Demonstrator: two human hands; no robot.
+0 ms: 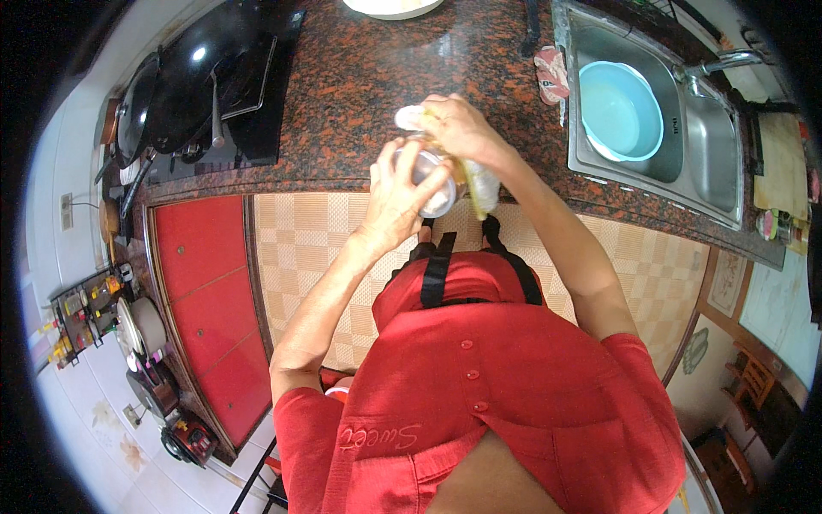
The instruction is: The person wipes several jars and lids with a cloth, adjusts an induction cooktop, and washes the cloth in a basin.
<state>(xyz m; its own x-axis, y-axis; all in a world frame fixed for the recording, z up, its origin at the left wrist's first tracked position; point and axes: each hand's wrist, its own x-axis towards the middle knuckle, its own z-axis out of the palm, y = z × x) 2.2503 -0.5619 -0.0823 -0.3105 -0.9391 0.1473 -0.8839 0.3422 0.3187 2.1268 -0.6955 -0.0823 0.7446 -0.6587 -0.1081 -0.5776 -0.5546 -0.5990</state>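
Near the front edge of the speckled stone countertop (pixel 359 83), my left hand (pixel 401 193) grips a clear round container (pixel 440 199) with something white inside. My right hand (pixel 459 128) is at the container's far side, closed on a white and yellow cloth (pixel 485 186) that hangs down over the counter's edge. The cloth is partly blurred, and a white end of it sticks out left of the fingers. My fingers hide part of the container.
To the right, a light blue basin (pixel 620 112) sits in the steel sink (pixel 684 170), with a pinkish cloth (pixel 551 74) beside it. On the left are a black cooktop (pixel 273 96) and a dark wok (pixel 186 83). A white plate (pixel 395 8) lies at the back.
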